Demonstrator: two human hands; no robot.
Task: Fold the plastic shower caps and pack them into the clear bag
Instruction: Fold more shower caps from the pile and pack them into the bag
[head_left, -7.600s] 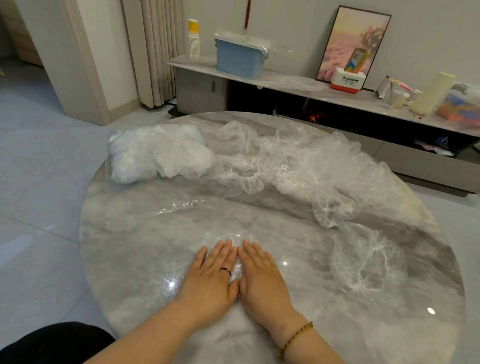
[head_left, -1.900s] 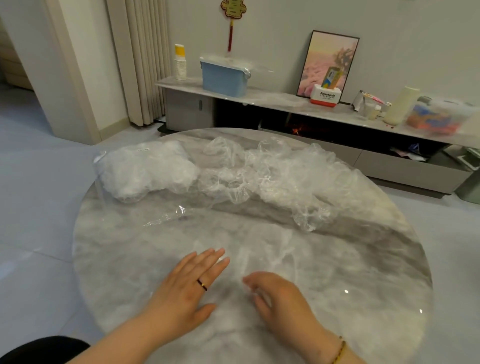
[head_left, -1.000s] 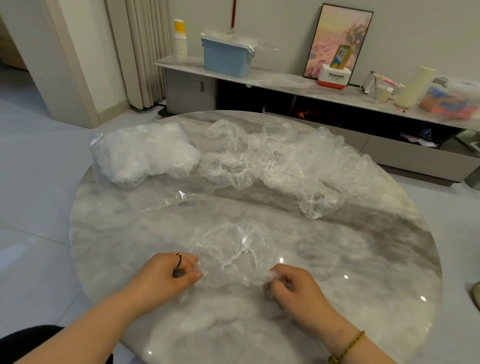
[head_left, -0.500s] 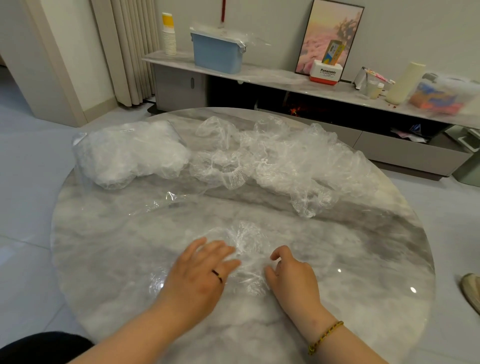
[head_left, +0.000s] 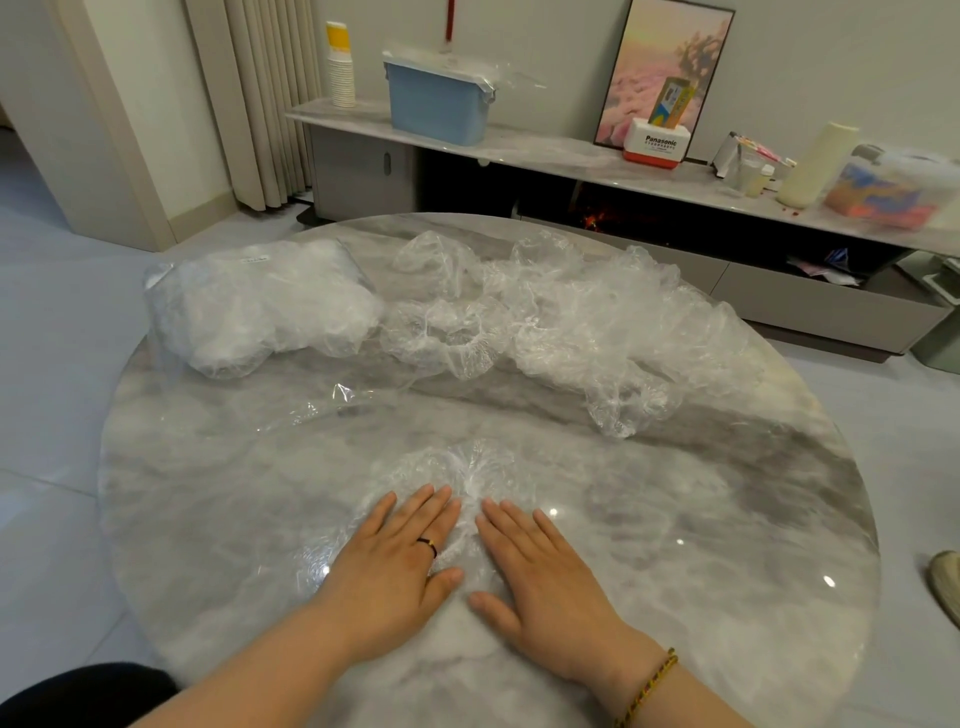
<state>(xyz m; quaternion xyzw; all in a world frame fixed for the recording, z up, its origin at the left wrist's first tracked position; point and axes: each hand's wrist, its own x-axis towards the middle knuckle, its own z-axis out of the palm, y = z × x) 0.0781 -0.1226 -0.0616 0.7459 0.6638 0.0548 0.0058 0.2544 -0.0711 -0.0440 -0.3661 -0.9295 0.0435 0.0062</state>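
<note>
One clear plastic shower cap (head_left: 467, 473) lies spread on the round marble table (head_left: 727, 519) near its front. My left hand (head_left: 395, 566) and my right hand (head_left: 540, 577) press flat on the cap's near part, side by side, fingers straight. The clear bag (head_left: 254, 306), stuffed with white folded caps, lies at the table's far left. A heap of loose crumpled shower caps (head_left: 587, 322) stretches across the far middle and right of the table.
A small scrap of clear film (head_left: 343, 397) lies between the bag and my hands. Behind the table runs a low shelf (head_left: 545, 150) with a blue box (head_left: 439, 101), stacked cups, a picture and other items.
Half a second ago my fingers were curled at the cap's edge; now both hands lie flat on it, close together, and the cap is flatter.
</note>
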